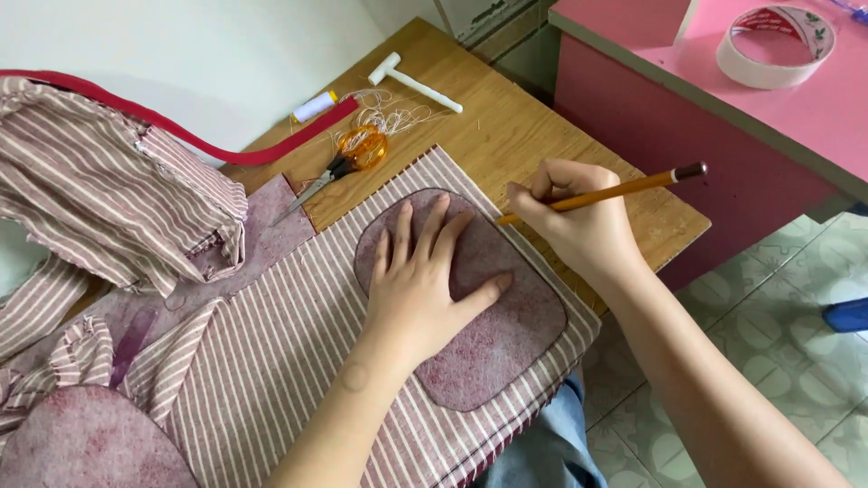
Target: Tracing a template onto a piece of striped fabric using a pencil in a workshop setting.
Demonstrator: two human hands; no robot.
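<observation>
The left hand point(420, 294) lies flat with spread fingers on a rounded maroon pattern piece point(506, 343), pressing it on the striped fabric point(289, 352) over the table point(506, 136); the right hand point(574, 221) pinches a pencil point(601, 194), tip at the piece's upper edge; farther away lie orange-handled scissors point(348, 158) and a thread spool point(315, 106)

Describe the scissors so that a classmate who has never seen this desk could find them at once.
Start at the wooden table and look just beyond the top edge of the striped cloth that the left hand presses down. The scissors lie there beside a tangle of loose thread. Their clear orange handles set them apart from the white spool and white tool nearby.
</observation>
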